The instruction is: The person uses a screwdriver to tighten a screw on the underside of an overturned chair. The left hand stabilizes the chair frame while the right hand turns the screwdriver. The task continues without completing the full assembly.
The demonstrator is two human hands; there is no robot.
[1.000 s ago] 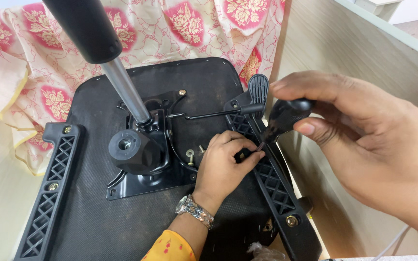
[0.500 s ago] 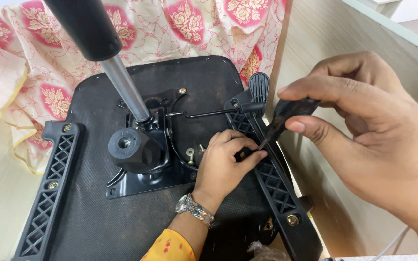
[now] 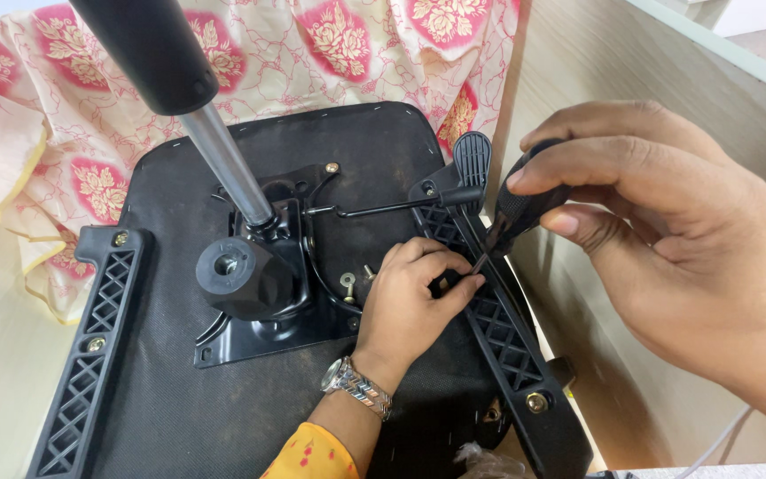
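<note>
The right hand's fingers point(image 3: 578, 173) are curled tight around the fat black handle of a screwdriver point(image 3: 518, 211). Its thin metal tip points down and to the left. The left hand's fingers point(image 3: 432, 266) are pinched shut right at that tip. I cannot tell if a tiny screw is in the pinch. The left hand point(image 3: 405, 310) wears a silver watch point(image 3: 356, 388) and a yellow sleeve.

Both hands meet on the long black plastic bar with criss-cross holes point(image 3: 500, 341) on the right side of the upside-down black chair seat point(image 3: 179, 417). A twin bar point(image 3: 90, 355) lies on the left side. Just left of the left hand, two small loose bolts point(image 3: 348, 282) lie on the seat. Past them is a black metal plate point(image 3: 263, 333) with a shiny silver pole point(image 3: 223, 164) sticking up towards the camera.

The tip could slip off and poke the pinched fingers, because they sit so close to it. The loose bolts could roll away if the hand bumps them.

The seat lies on a light wooden counter point(image 3: 596, 106). A cream cloth with pink flowers point(image 3: 339, 44) is bunched at the far side.
</note>
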